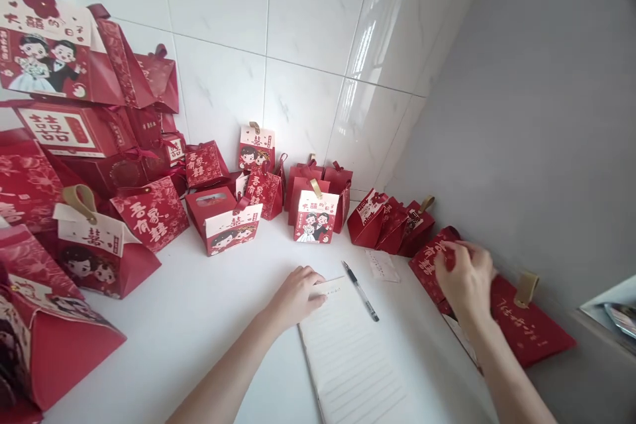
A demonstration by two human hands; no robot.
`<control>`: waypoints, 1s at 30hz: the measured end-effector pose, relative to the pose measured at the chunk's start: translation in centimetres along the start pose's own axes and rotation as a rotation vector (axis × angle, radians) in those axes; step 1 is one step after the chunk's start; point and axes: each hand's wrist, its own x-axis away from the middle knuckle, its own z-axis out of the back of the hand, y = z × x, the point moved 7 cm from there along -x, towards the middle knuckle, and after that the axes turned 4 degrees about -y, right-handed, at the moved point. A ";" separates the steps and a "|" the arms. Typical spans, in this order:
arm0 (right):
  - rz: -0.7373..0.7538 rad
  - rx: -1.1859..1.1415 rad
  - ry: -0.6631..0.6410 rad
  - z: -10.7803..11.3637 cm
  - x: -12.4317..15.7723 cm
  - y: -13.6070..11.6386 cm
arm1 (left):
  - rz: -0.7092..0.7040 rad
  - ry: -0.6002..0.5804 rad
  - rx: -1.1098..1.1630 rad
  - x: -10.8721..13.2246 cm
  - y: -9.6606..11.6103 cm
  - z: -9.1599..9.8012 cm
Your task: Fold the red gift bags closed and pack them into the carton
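My left hand (297,297) lies at the top left corner of a lined notebook (355,358), fingers curled at its edge and thumb on the page. A little handwriting shows on the top line. To the right of the page lies a capped black pen (360,291). At the right, my right hand (464,281) is closed at the upper part of a red gift box (428,268) with gold characters; its fingertips are partly hidden. Just beside that hand, a plain red gift box (531,324) with a gold strap leans by the grey wall.
Stacked red gift boxes (54,126) fill the left side. Several more stand along the tiled wall, among them a white-topped box (315,218) with a cartoon couple. A small paper slip (382,265) lies near the pen. A white shelf edge (609,295) juts in at far right.
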 end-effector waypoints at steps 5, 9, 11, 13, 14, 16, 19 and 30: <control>-0.132 0.359 -0.204 2.9 -0.3 3.5 | -0.027 0.060 0.028 -0.2 0.2 0.5; -0.181 0.350 -0.437 1.6 -1.1 4.1 | -0.042 0.127 0.080 0.0 0.3 1.1; -0.229 0.303 -0.489 0.9 -1.8 3.8 | -0.049 0.172 0.114 0.2 0.4 1.6; -0.241 0.260 -0.481 0.9 -2.7 2.7 | -0.047 0.233 0.155 0.3 0.4 2.2; -0.216 0.220 -0.427 1.4 -3.3 1.6 | -0.040 0.271 0.180 0.4 0.3 2.6; -0.120 0.062 -0.238 3.0 -4.4 -1.3 | -0.013 0.350 0.241 0.4 -0.2 3.4; 0.102 -0.373 0.009 5.7 -5.0 -7.1 | 0.062 0.458 0.353 0.3 -1.6 4.9; 0.419 -1.352 -0.530 -0.1 0.8 -23.0 | -0.067 0.316 0.525 2.0 0.6 8.7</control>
